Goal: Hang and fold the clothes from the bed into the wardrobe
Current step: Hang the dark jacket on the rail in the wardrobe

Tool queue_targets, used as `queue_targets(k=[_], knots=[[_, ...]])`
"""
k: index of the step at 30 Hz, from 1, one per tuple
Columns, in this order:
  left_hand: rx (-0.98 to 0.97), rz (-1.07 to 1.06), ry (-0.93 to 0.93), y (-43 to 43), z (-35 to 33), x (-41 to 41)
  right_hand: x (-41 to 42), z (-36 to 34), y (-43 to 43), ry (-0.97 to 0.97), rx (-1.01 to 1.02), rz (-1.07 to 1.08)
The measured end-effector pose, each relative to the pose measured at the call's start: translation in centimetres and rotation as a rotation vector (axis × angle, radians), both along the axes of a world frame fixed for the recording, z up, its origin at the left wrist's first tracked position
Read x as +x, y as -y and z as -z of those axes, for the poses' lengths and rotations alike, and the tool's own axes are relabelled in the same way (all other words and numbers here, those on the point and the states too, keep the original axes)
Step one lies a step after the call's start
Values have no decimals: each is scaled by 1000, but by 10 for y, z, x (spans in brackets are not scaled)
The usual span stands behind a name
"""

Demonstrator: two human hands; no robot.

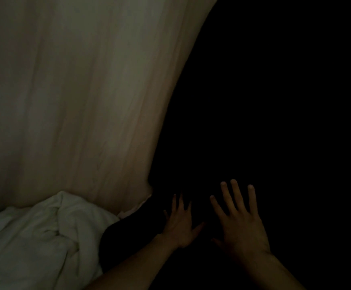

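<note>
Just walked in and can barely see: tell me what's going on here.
A person reaches both hands forward. The left hand and the right hand are open with fingers spread over a dark patch, which is too dim to identify. Neither hand holds anything. A crumpled white cloth lies to the left, against a pale sheet.

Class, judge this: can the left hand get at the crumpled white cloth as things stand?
Probably yes: the left hand lies open, holding nothing, and the white cloth sits to its left with nothing seen between them, though the gloom hides much.
</note>
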State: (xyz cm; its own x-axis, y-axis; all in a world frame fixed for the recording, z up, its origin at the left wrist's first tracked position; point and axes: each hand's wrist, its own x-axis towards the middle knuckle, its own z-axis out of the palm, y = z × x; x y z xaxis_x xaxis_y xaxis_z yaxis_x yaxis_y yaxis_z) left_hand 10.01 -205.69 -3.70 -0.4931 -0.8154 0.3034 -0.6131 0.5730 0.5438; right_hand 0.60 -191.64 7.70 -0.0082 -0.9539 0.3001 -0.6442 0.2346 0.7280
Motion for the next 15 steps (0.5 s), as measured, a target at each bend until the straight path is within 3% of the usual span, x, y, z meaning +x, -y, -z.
queue_targets(k=[6, 15], knots=[[-85, 37, -150, -35, 15, 45, 10, 9, -7, 57, -46, -57], [-158, -12, -122, -67, 10, 71, 34, 29, -35, 182, -21, -78]])
